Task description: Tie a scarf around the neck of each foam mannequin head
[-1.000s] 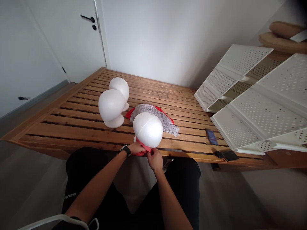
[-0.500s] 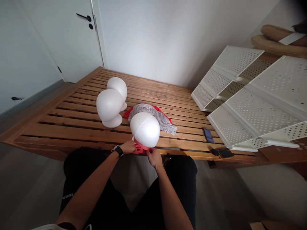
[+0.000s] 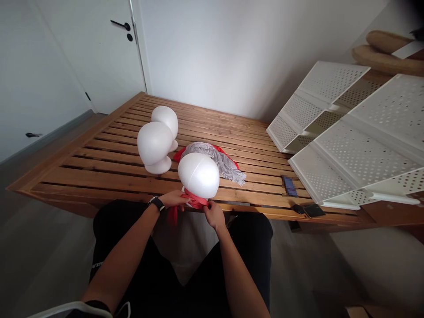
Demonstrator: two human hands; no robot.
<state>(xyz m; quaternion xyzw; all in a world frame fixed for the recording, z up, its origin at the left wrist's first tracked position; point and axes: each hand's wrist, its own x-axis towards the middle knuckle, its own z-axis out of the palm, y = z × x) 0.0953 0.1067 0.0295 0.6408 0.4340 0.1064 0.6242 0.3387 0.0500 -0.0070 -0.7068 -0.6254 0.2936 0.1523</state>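
Note:
A white foam mannequin head (image 3: 199, 176) stands at the front edge of the slatted wooden bed. Around its neck runs a red scarf (image 3: 198, 201), with a loose end hanging on the left below the edge. My left hand (image 3: 175, 199), a watch on its wrist, has its fingers closed on the scarf at the left of the neck. On the right side of the neck, my right hand (image 3: 213, 214) pinches the scarf. Just behind the head lies a crumpled grey cloth (image 3: 228, 167) over a red cloth (image 3: 179, 154).
Two more white foam heads, a nearer one (image 3: 154, 143) and a farther one (image 3: 165, 117), stand at left. White perforated racks (image 3: 367, 137) lean at right. Near them are a pixelated blue item (image 3: 289, 186), a dark wallet-like object (image 3: 314, 210) and a small black object (image 3: 298, 209).
My left hand has shifted left and now lies flatter. A red scarf end now dangles below it. My right hand stays near the right of the neck. The whole view has shifted slightly.

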